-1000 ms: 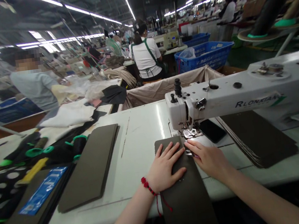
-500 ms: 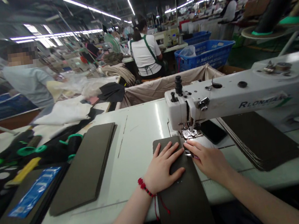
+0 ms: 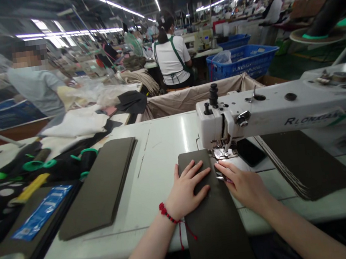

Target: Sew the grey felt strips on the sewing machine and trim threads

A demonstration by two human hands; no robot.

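Note:
A long dark olive panel (image 3: pixel 218 229) with rounded corners lies lengthwise on the sewing table and hangs over its front edge. My left hand (image 3: pixel 188 190) rests flat on it, fingers spread. To the right, my right hand (image 3: pixel 243 184) is curled at the panel's right edge, around small thread snips (image 3: pixel 220 178). Only their shiny metal tips show; the fingers cover the rest. The panel's far right corner sits beside the presser foot (image 3: pixel 225 153) of a white sewing machine (image 3: pixel 271 111). Whether the panel lies under the foot, I cannot tell.
Stacks of similar panels lie left (image 3: pixel 100 189) and right (image 3: pixel 306 163). A black phone (image 3: pixel 250 152) is behind my right hand. Thread spools (image 3: pixel 88 161) and a blue packet (image 3: pixel 43 212) are at far left. Beyond the table stands a cloth-lined bin (image 3: pixel 182 102); co-workers sit farther off.
The panel has slid slightly forward and left relative to the presser foot, my left hand moving with it. My right hand stays curled on the snips. The whole view has shifted a little.

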